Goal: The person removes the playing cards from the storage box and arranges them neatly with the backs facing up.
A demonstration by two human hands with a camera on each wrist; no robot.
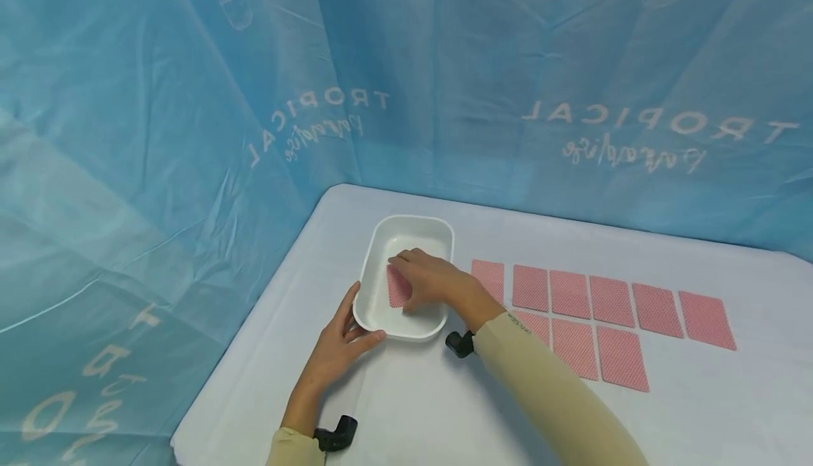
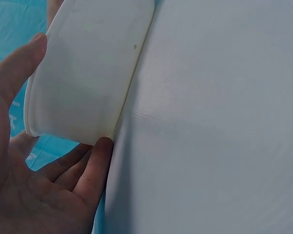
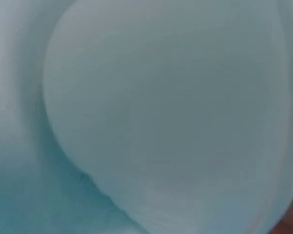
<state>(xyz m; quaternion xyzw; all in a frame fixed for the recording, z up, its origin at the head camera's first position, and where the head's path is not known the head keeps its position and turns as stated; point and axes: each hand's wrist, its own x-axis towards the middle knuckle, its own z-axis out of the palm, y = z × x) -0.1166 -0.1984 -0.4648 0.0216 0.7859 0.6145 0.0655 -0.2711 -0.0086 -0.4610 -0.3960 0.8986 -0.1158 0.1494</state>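
Note:
A white rectangular tub (image 1: pixel 411 334) stands on the table. My left hand (image 1: pixel 338 346) holds its near-left corner, with the thumb at the near rim and the fingers along the left side. In the left wrist view, the fingertips (image 2: pixel 103 142) touch the outer wall of the tub (image 2: pixel 88 83) low down. Inside the tub, my right hand (image 1: pixel 428 279) grips a playing card (image 1: pixel 398 288) by its ends, its red-patterned back facing up. Fingers are at the card's far end and the thumb at its near end. The right wrist view is mostly the blurred tub wall (image 3: pixel 176 107).
Right of the tub, several red-backed playing cards (image 1: pixel 612 301) lie in two rows on the white-covered table (image 1: pixel 419 402). The right forearm covers part of the nearer row (image 1: pixel 623 358). A blue printed curtain (image 1: pixel 483 78) hangs behind and along the left.

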